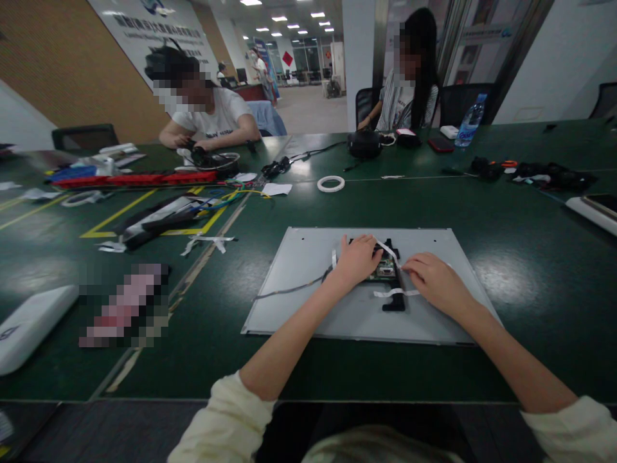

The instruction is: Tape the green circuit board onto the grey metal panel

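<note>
On the green bench (216, 360) before us lies a grey panel (308, 257), and near its middle sits a green board (385, 271) with a black bracket (396, 297) at its right. Our left hand (357, 260) lies over the board, thumb standing apart; we cannot tell whether its fingers grip anything underneath. Our right hand (436, 280) has its fingers narrowed, pinching the end of a white strip (388, 249) that slants toward the left hand. A second strip (383, 294) crosses the bracket lower down, and a cable (294, 290) runs from our left wrist to the panel's left edge. Beyond the panel, a tape roll (331, 189) lies flat. The wall sign (159, 26) at upper left carries large dark characters with smaller lines beneath, too blurred for us to read. The bottle (471, 119) at far right wears a blue label (465, 134) whose words are too small. A white box (38, 321) at lower left bears a dark mark (8, 332) we cannot make out.
</note>
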Available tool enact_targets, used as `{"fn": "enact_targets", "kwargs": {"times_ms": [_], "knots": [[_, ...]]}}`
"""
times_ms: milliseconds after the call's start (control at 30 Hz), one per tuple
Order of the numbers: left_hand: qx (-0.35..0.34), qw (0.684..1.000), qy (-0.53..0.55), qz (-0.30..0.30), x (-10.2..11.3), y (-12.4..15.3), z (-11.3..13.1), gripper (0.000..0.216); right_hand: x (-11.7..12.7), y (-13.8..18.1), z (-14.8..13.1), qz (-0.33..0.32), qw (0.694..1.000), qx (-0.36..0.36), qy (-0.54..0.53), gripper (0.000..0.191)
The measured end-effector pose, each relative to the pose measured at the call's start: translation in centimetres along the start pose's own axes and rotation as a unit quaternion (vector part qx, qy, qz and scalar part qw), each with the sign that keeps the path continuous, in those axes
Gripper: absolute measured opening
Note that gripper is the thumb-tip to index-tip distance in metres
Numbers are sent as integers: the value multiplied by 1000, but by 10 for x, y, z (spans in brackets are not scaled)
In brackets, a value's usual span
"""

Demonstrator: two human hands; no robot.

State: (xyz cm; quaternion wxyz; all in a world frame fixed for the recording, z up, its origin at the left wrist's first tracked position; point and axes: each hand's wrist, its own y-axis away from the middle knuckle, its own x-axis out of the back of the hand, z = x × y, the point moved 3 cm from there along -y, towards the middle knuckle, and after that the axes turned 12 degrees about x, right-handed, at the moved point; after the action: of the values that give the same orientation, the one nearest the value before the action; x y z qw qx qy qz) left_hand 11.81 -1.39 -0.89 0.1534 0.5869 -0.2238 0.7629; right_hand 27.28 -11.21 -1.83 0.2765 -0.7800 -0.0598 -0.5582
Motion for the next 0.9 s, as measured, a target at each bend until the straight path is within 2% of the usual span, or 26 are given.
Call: {"fn": "enact_targets", "kwargs": {"times_ms": [167,367,500,600,767,900], "knots": [[26,999,30,9,7,2,-6,29,-4,2,2,20,1000,-3,7,32],[79,993,63,53,29,-6,-29,31,-11,6,11,10,1000,-29,3,38],[105,989,76,75,46,-8,-54,30,-17,10,16,-13,997,-60,46,50],[117,985,89,85,53,-6,-77,31,-21,12,16,-39,994,-72,77,52],[154,978,106,92,54,4,-119,30,-24,12,15,-52,987,-95,116,53],[189,967,130,114,54,11,-137,30,-24,12,20,-56,984,-107,130,54]]}}
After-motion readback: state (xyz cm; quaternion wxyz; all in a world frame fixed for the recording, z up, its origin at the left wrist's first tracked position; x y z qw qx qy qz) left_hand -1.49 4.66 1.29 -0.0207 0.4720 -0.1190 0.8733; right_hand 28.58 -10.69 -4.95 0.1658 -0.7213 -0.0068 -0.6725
